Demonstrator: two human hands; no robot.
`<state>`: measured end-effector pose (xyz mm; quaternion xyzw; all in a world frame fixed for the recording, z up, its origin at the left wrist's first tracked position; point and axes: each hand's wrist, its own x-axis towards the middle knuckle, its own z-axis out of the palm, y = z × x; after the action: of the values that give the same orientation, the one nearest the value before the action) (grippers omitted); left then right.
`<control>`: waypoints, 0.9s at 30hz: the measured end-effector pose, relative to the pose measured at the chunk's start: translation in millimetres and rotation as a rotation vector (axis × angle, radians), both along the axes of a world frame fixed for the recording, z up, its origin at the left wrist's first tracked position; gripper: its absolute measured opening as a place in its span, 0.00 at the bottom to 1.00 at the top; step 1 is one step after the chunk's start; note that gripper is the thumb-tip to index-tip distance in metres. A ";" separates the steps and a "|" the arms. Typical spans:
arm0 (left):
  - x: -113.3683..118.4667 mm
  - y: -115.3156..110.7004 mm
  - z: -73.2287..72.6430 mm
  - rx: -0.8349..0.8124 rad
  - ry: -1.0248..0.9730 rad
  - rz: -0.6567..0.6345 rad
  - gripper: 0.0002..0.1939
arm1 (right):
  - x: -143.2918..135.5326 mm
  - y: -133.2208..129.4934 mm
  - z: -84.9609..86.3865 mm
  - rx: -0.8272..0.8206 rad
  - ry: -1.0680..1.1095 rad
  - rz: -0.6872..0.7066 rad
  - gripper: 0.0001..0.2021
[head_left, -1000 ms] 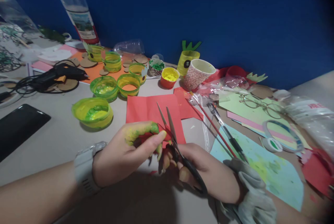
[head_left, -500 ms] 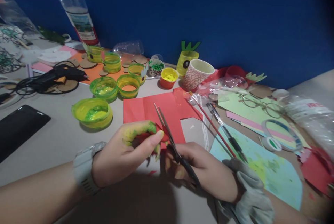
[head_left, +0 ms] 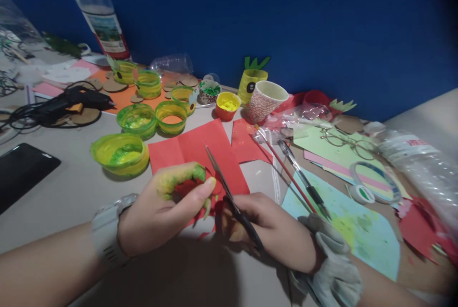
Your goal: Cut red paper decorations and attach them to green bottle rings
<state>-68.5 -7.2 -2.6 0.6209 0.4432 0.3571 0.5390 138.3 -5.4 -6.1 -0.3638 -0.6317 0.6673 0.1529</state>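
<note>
My left hand (head_left: 171,207), its thumb and fingers smeared with yellow and green paint, pinches a small piece of red paper (head_left: 215,191) that is mostly hidden by the fingers. In my right hand (head_left: 263,228) are black-handled scissors (head_left: 222,177), their blades almost together and pointing up and away, just right of my left thumb. Under and behind both hands lies a larger red paper sheet (head_left: 200,147) with a fold line. A second red paper piece (head_left: 248,141) is just beyond its right edge.
Yellow-green painted bowls (head_left: 119,154) stand at the left, near a phone (head_left: 26,173) and a glue gun (head_left: 67,104). Behind are a red cup of yellow paint (head_left: 227,107) and a patterned paper cup (head_left: 266,102). A brush (head_left: 286,171), pen (head_left: 304,178) and tape roll (head_left: 375,183) lie right.
The scissor blades have drawn closer together. The large red sheet has slid left and turned slightly, opening a gap from the second red piece. The whole view has shifted a little.
</note>
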 end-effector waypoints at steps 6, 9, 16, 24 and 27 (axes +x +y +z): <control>0.9 1.4 0.3 -0.007 -0.049 -0.046 0.15 | -0.9 -4.0 -10.4 -0.158 0.091 -0.122 0.21; 2.1 3.7 3.4 0.037 -0.057 -0.090 0.12 | -4.6 -5.7 -6.7 -0.100 0.115 -0.203 0.20; 5.3 6.0 3.0 -0.001 0.017 -0.080 0.08 | 9.1 4.6 14.6 0.142 -0.339 -0.349 0.10; 7.7 9.6 3.9 -0.066 0.160 -0.070 0.08 | 21.0 14.1 16.3 0.757 -1.156 -0.253 0.06; 6.6 9.3 5.5 -0.107 0.156 -0.048 0.09 | 22.6 10.0 16.4 0.869 -1.260 -0.190 0.06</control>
<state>-61.9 2.1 2.9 0.6276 0.4872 0.2703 0.5438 161.0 4.7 10.3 -0.6349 -0.7709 0.0101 -0.0498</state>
